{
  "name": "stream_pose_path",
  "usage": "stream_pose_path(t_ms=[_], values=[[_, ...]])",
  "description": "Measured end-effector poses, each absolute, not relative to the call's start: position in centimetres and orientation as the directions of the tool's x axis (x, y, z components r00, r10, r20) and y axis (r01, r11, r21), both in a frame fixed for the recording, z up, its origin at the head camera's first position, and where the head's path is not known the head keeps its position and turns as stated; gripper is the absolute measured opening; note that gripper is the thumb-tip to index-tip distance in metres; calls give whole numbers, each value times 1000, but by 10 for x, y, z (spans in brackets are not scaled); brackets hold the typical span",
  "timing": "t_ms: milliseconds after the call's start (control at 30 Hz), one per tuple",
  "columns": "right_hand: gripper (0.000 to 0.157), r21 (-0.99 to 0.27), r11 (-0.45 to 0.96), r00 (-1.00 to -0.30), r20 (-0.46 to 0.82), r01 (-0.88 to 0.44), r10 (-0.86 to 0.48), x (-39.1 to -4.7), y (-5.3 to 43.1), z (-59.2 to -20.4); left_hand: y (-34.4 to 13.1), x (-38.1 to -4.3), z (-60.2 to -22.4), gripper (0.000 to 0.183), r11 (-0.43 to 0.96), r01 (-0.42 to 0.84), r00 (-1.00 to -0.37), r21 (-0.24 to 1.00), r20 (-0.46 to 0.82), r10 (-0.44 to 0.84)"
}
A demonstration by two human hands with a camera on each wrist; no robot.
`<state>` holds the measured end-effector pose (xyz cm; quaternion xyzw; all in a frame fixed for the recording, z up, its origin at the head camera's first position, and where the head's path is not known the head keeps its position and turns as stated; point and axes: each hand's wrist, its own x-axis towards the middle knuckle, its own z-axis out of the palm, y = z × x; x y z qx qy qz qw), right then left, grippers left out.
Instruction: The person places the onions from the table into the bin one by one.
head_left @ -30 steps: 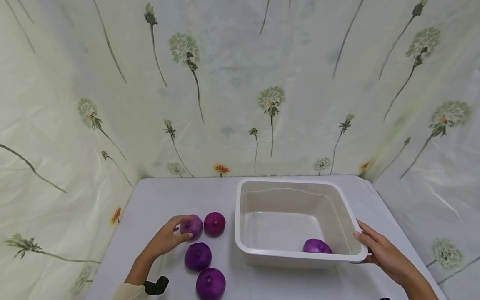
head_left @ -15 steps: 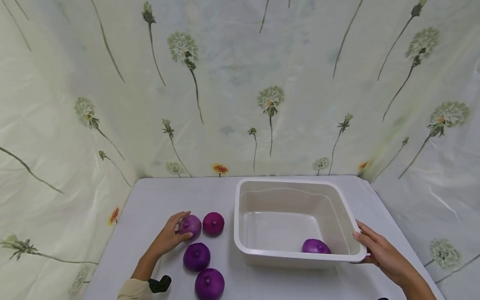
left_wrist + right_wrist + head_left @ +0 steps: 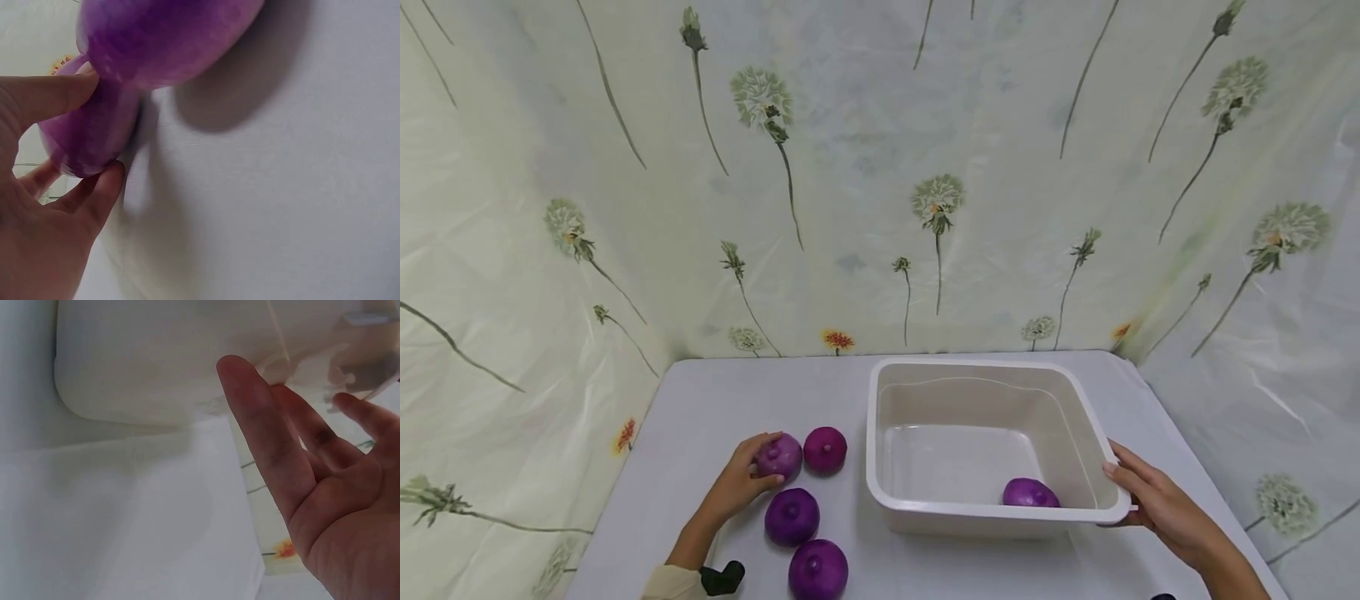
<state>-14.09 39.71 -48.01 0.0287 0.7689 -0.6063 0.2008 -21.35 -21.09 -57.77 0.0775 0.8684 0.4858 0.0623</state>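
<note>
My left hand (image 3: 737, 482) grips a light purple onion (image 3: 780, 457), thumb on its near side and fingers round its far side. In the left wrist view the held onion (image 3: 94, 128) sits between thumb and fingertips, partly behind a nearer onion (image 3: 169, 37). A darker reddish onion (image 3: 825, 451) lies right beside the held one. At the tub's right end, my right hand (image 3: 1161, 500) holds the rim of the off-white plastic tub (image 3: 992, 510), thumb on top and fingers underneath. Inside the tub rests one purple onion (image 3: 1031, 492), its lower part hidden by the front rim.
Two more purple onions, one dark (image 3: 792, 517) and one larger (image 3: 818, 570), lie in front of the held onion. A white cloth covers the table (image 3: 722, 400). Flower-printed sheeting (image 3: 850, 167) closes off the back and both sides.
The fingers of my left hand have settled round the light purple onion, which stays in nearly the same place. My right hand and the tub have not moved visibly.
</note>
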Motion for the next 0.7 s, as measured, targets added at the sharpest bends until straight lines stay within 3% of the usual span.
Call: stream_pose_path(t_ms=[700], values=[[62, -929, 246, -919, -332, 278, -214, -142, 398, -479, -219, -204, -569, 68, 526, 31, -992, 850, -39, 122]])
